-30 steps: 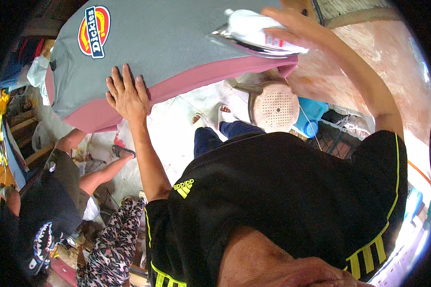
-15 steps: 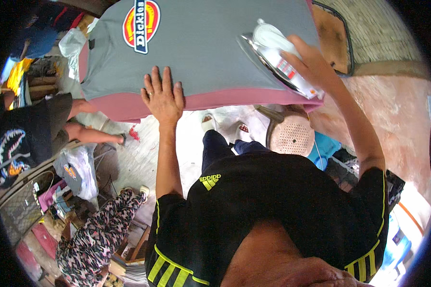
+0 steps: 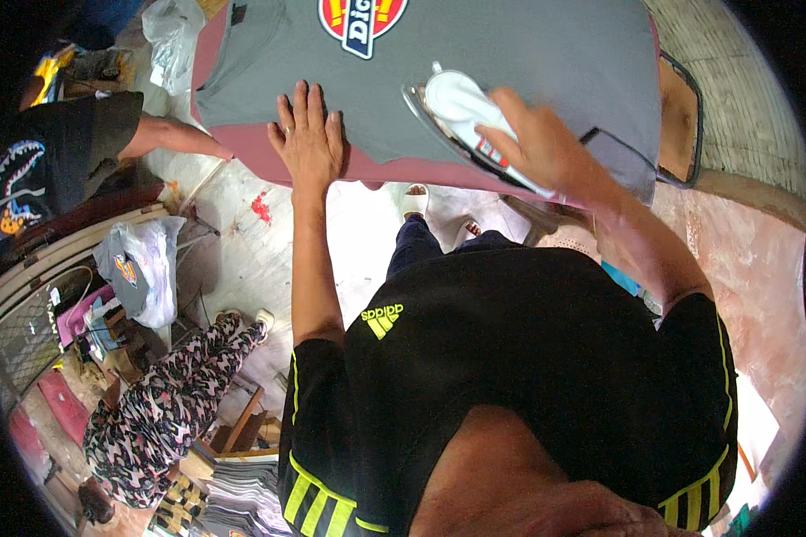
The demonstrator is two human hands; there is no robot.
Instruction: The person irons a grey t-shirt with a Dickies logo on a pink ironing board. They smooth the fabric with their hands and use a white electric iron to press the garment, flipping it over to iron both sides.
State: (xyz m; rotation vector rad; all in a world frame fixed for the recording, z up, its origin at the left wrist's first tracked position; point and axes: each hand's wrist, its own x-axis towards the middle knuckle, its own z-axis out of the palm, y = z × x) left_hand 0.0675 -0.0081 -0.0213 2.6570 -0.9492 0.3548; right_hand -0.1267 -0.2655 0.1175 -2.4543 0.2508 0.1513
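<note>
The top edge cuts off the grey fabric [image 3: 510, 63] and its badge [image 3: 361, 25].

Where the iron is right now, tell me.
In the head view, the white iron is in the right hand, upper right of centre, over the grey cloth, below and right of its emblem.

The grey shirt [image 3: 510, 54] is smooth, matt cloth; its print [image 3: 361, 22] looks slick and flat. Along its near edge, the pink cloth [image 3: 403, 172] is matt too. The iron [image 3: 464, 100] has a smooth white plastic body, with glossy metal along its lower edge. At far left, the bag [image 3: 172, 38] is thin, crinkled, shiny plastic. The right-hand wall [image 3: 752, 268] looks mottled and rough; the far-right panel [image 3: 677, 118], wood-like. The near black top [image 3: 528, 331] is matt cloth.
</note>
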